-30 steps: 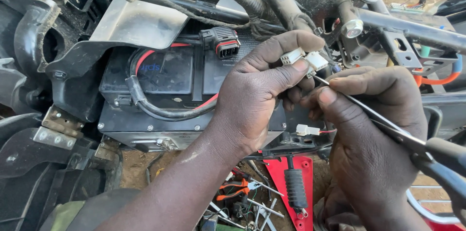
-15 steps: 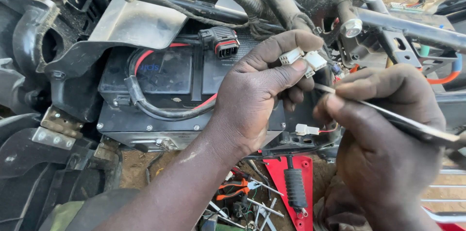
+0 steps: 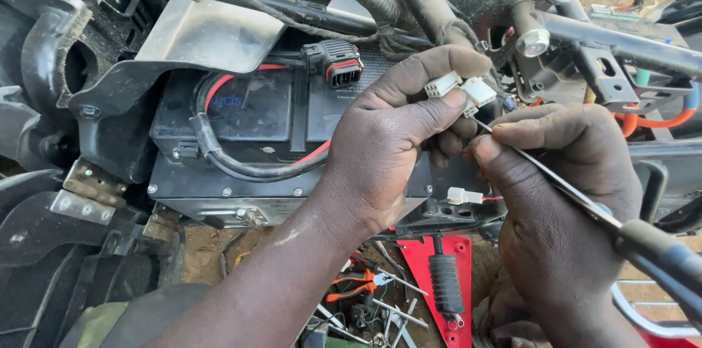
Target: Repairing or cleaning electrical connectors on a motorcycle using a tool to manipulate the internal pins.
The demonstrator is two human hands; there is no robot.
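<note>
Entry one, black battery box [image 3: 292,136]: at nine o'clock of our hands, seated in the open vehicle frame, with a red cable [image 3: 219,88] and a thick black cable [image 3: 241,165] looped over its top. We judge it heavy and rigid; neither hand touches it.

Entry two, black multi-pin plug [image 3: 338,64]: at eleven o'clock of the left hand, lying loose on the box, not held.

Entry three, left hand [image 3: 387,143]: forearm rising from six o'clock, wrist bent back, fingers curled shut. Thumb and forefinger pinch the white connectors.

Entry four, white connectors [image 3: 464,90]: two small plastic blocks at centre frame, at twelve o'clock of the left hand, tethered by thin wires. We judge them very light, stiff, somewhat brittle at the latch tabs, and smooth enough to slip. They are best taken by the flat sides of the housing, never by the wires.

Entry five, thin metal probe [image 3: 541,172]: its tip sits just at the connectors, the shaft running toward four o'clock to a dark handle [image 3: 662,260]. Slender and stiff; we judge it prone to skid off plastic.

Entry six, right hand [image 3: 563,194]: closed on the probe in a pencil-like grip, thumb and forefinger near the tip, knuckles up.

Entry seven, loose tools [image 3: 365,297]: on the dirt ground at six o'clock, beside a red panel [image 3: 439,267].
</note>
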